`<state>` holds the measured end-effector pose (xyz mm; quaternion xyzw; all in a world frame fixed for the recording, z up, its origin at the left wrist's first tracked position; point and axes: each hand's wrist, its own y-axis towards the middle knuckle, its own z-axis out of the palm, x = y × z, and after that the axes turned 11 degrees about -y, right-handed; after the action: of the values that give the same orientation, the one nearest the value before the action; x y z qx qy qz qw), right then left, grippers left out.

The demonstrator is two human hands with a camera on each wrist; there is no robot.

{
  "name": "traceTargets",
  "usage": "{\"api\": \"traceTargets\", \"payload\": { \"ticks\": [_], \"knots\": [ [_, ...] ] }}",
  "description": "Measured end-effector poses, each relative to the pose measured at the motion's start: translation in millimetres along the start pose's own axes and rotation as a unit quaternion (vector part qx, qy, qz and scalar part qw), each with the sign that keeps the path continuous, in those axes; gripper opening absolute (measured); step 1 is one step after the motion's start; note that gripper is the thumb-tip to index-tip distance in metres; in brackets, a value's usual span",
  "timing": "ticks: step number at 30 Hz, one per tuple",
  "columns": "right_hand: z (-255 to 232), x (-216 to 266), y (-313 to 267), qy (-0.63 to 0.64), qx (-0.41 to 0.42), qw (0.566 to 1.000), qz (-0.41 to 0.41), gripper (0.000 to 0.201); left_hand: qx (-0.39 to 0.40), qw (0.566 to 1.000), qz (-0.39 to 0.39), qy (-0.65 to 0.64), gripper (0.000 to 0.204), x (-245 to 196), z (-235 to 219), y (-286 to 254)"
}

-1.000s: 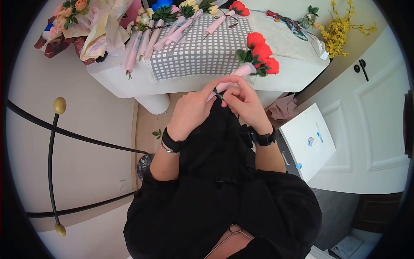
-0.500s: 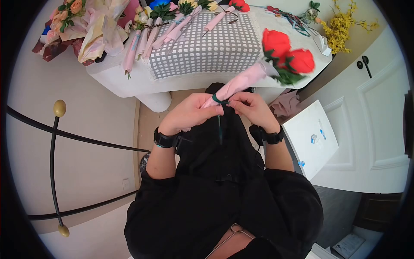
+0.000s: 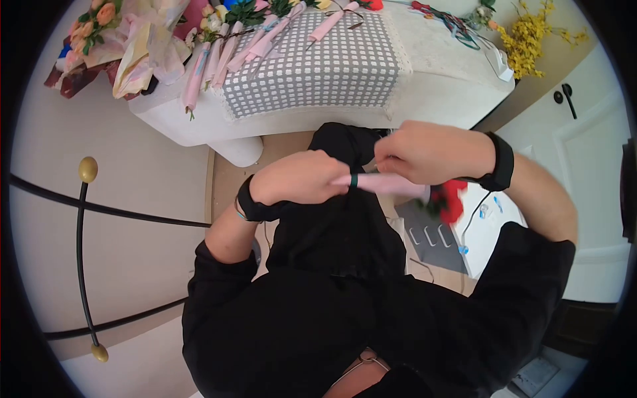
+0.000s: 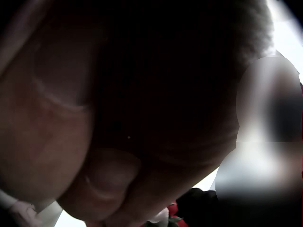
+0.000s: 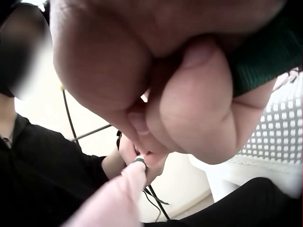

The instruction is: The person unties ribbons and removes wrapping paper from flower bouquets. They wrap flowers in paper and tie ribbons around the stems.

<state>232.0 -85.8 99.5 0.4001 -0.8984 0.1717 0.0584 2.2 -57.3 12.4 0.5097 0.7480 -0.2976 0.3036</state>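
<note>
The left hand (image 3: 298, 178) grips the narrow end of a pink-wrapped bouquet (image 3: 391, 184), which lies roughly level with its red flowers (image 3: 452, 202) blurred at the right. A green ribbon (image 3: 353, 181) circles the wrap beside that hand. Above the wrap is the right hand (image 3: 434, 151), fingers curled. In the right wrist view, the right hand (image 5: 194, 94) pinches a green ribbon (image 5: 267, 56), while the left hand (image 5: 155, 166) holds the pink wrap (image 5: 111, 201) beyond. Dark, close fingers of the left hand (image 4: 109, 123) fill the left wrist view, hiding their grip.
Several pink-wrapped flowers (image 3: 229, 56) lie on the white table (image 3: 438, 89) with a checked cloth (image 3: 312, 79). Ribbons (image 3: 458, 30) and yellow flowers (image 3: 524, 46) are at the right. A white-topped drawer cabinet (image 3: 491, 229) stands right of the legs.
The bouquet has swung down from its upward slant, its flowers now lower. The right hand has moved up and right, away from the tied spot; the left hand keeps its grip on the narrow end.
</note>
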Motion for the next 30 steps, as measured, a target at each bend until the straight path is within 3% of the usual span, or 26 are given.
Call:
{"api": "traceTargets", "payload": {
  "ticks": [2, 4, 6, 8, 9, 10, 12, 13, 14, 15, 17, 18, 20, 21, 23, 27, 29, 30],
  "knots": [
    [0.3, 2.6, 1.8, -0.024, -0.033, 0.999, -0.009, 0.015, -0.144, 0.989, -0.013, -0.017, 0.018, 1.6, 4.3, 10.0],
    [8.4, -0.9, 5.9, -0.044, -0.084, 0.993, 0.067, 0.015, -0.173, 0.984, -0.032, 0.003, 0.020, -0.9, 2.4, 15.5],
    [23.8, -2.0, 9.4, 0.001, -0.114, 0.990, 0.082, 0.015, -0.216, 0.967, -0.113, -0.068, 0.020, 0.1, 0.9, 16.6],
    [58.5, -5.3, 16.9, 0.163, -0.279, 0.942, 0.093, 0.014, -0.249, 0.956, -0.103, -0.113, 0.022, 9.7, 5.0, 18.7],
    [66.7, -2.5, 19.2, 0.245, -0.287, 0.922, 0.081, 0.013, -0.279, 0.942, -0.091, -0.160, 0.023, 14.8, 8.1, 19.7],
    [75.8, -0.7, 22.4, 0.246, -0.289, 0.922, 0.079, 0.013, -0.280, 0.942, -0.093, -0.158, 0.023, 17.8, 10.2, 20.5],
    [96.1, -0.5, 27.4, 0.464, -0.219, 0.842, 0.167, 0.012, -0.317, 0.890, -0.066, -0.321, 0.017, 21.8, 13.1, 24.5],
    [109.3, -0.4, 32.8, 0.472, -0.260, 0.825, 0.170, 0.012, -0.317, 0.890, -0.064, -0.321, 0.017, 23.1, 14.0, 25.9],
    [119.5, -1.4, 38.7, 0.472, -0.259, 0.825, 0.171, 0.012, -0.316, 0.853, -0.082, -0.407, 0.016, 23.7, 15.9, 26.9],
    [129.4, -1.4, 44.9, 0.395, -0.356, 0.834, 0.150, 0.012, -0.312, 0.809, -0.102, -0.489, 0.015, 23.8, 18.3, 27.2],
    [144.5, -0.1, 58.2, 0.296, -0.503, 0.804, 0.119, 0.009, -0.315, 0.787, -0.074, -0.525, 0.016, 21.3, 20.6, 27.8],
    [148.9, 0.6, 61.9, 0.297, -0.503, 0.803, 0.121, 0.009, -0.319, 0.763, -0.047, -0.560, 0.017, 20.3, 21.6, 27.6],
    [152.9, 1.1, 66.3, 0.465, -0.464, 0.749, 0.087, 0.009, -0.313, 0.753, -0.044, -0.578, 0.018, 22.0, 23.0, 26.8],
    [150.3, 2.2, 65.4, 0.465, -0.465, 0.748, 0.088, 0.009, -0.309, 0.740, -0.040, -0.596, 0.019, 22.9, 23.3, 25.6],
    [142.8, 5.0, 62.1, 0.577, -0.350, 0.736, 0.049, 0.011, -0.301, 0.744, -0.047, -0.595, 0.020, 22.3, 22.7, 22.1],
    [143.1, 3.5, 60.1, 0.481, -0.397, 0.774, 0.105, 0.013, -0.281, 0.734, -0.027, -0.618, 0.019, 26.5, 21.5, 14.3],
    [139.5, 6.1, 57.5, 0.539, -0.384, 0.731, 0.165, 0.013, -0.287, 0.727, -0.027, -0.623, 0.023, 21.9, 23.7, 13.7],
    [140.6, 7.8, 59.6, 0.539, -0.383, 0.731, 0.166, 0.013, -0.292, 0.721, -0.028, -0.628, 0.027, 20.2, 24.7, 13.7]
  ]
}}
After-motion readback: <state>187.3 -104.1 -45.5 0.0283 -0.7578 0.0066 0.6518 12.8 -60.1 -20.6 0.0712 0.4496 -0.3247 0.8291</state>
